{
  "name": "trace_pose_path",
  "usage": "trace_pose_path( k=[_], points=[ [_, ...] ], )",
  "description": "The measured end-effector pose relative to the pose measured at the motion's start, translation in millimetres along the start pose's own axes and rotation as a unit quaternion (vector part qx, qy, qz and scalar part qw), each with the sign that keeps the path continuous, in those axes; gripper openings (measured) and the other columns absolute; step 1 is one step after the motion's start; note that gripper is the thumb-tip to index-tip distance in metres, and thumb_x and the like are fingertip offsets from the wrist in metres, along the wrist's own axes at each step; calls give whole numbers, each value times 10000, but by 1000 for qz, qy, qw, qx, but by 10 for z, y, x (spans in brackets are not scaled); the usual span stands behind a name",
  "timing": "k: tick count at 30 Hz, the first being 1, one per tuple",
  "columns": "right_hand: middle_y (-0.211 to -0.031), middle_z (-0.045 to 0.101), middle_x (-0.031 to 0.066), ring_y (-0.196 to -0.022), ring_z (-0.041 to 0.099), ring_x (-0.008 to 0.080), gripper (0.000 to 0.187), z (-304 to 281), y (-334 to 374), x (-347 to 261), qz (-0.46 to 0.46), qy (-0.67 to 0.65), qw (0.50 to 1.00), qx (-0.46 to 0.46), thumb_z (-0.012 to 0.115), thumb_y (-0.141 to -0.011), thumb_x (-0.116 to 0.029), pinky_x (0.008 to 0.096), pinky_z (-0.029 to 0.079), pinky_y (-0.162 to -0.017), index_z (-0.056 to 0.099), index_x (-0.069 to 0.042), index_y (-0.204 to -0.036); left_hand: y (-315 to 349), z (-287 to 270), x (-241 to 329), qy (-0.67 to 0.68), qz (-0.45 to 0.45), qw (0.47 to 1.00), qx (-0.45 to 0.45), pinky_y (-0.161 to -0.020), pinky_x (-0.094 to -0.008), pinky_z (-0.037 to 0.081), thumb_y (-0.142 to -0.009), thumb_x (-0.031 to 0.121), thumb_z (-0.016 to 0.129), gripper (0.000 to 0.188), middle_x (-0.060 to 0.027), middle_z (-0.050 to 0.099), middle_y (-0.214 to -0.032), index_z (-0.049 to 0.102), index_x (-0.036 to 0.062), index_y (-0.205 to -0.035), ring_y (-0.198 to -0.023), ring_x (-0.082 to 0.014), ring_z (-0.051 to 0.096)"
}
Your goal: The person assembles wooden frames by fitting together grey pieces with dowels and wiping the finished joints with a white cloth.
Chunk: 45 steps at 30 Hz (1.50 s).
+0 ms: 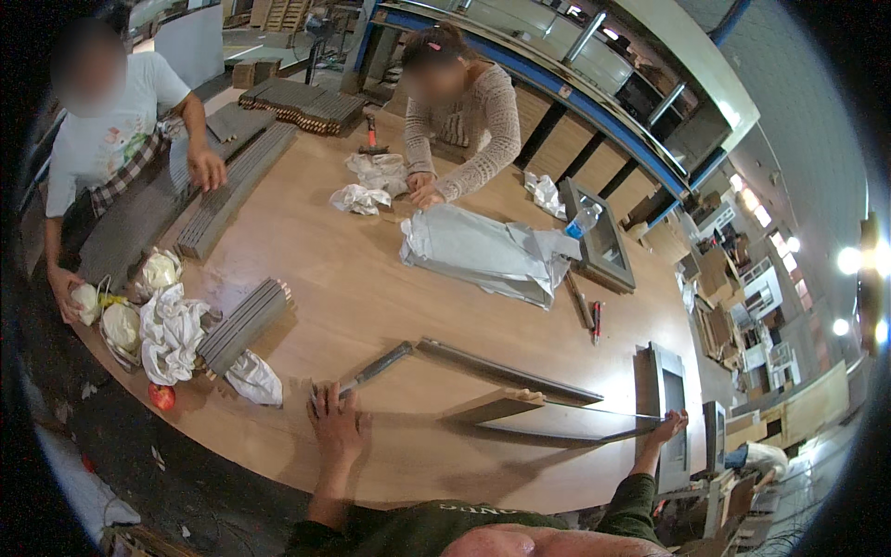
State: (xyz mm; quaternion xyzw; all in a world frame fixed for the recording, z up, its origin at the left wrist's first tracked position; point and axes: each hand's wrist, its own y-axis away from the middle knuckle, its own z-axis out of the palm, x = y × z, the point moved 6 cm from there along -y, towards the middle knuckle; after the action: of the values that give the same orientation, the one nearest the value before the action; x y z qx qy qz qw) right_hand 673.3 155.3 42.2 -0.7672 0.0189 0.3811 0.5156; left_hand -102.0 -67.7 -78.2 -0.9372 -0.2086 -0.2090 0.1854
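Note:
My left hand (pixel 339 429) is on the tabletop near the front edge, its fingers apart, just below a hammer (pixel 376 365) with a dark grip; its fingertips are close to the hammer's head, and I cannot tell if they touch it. My right hand (pixel 668 426) grips the right end of a grey cabinet-door panel (pixel 557 420), which stands tilted on edge with a dark rail along its lower side. Pale wooden tenons show at the panel's far left end. Behind it lies a long grey rail (pixel 506 369), flat on the table.
A bundle of grey strips (pixel 244 327), white wrapping (pixel 172 330) and a red apple (pixel 161 396) lie left. Two people work across the table (pixel 343 269). A wrapped package (pixel 483 249), red-handled tool (pixel 597 322), bottle (pixel 584 221) and grey frames (pixel 670 399) lie farther right.

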Motion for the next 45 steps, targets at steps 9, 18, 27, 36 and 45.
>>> trace_pose_path(
  k=[9, 18, 27, 36, 45],
  points=[
    [-826, 441, 65, -736, 419, 151, 382, 320, 190, -614, 210, -137, 968, 7, 505, -796, -195, 301, 379, -651, 383, -56, -1131, 16, -57, -58, -5, -20, 1000, -9, -1011, -569, 203, -762, 325, 600, 480, -138, 349, -1313, 512, 93, -1173, -1237, -353, 286],
    [-732, 457, 57, -605, 411, 144, 316, 23, 2, 39, -207, 89, 974, -16, 474, -846, -223, 275, 371, -567, 400, -49, -1100, -6, 14, -83, -2, -23, 1000, -16, -1010, -575, 194, -764, 319, 575, 444, -123, 357, -1335, 535, 105, -1151, -1240, -357, 294],
    [-999, 447, 77, -879, 448, 195, 398, 203, 319, -646, 148, -60, 987, -7, 523, -810, -203, 350, 412, -773, 404, -69, -1165, -768, 62, 923, 160, 158, 973, 50, -1002, -499, 240, -748, 302, 626, 370, -112, 474, -1232, 607, 92, -1053, -1163, -333, 408],
    [-849, 457, 18, -808, 441, 119, 324, 229, 347, -660, 193, -187, 962, 47, 493, -844, -184, 278, 351, -770, 405, -85, -1140, -1313, 1438, 2128, 39, 374, 906, -192, -927, -477, 354, -785, 233, 577, 411, -152, 497, -1169, 540, 110, -1176, -1062, -324, 487],
    [-801, 450, 2, -704, 429, 105, 285, 135, 352, -531, 131, -232, 961, 79, 475, -858, -168, 269, 371, -716, 397, -67, -1114, -883, 1372, 2054, -35, 502, 828, -247, -731, -428, 475, -784, 168, 512, 385, -140, 606, -975, 528, 133, -1167, -993, -303, 543]
  ],
)
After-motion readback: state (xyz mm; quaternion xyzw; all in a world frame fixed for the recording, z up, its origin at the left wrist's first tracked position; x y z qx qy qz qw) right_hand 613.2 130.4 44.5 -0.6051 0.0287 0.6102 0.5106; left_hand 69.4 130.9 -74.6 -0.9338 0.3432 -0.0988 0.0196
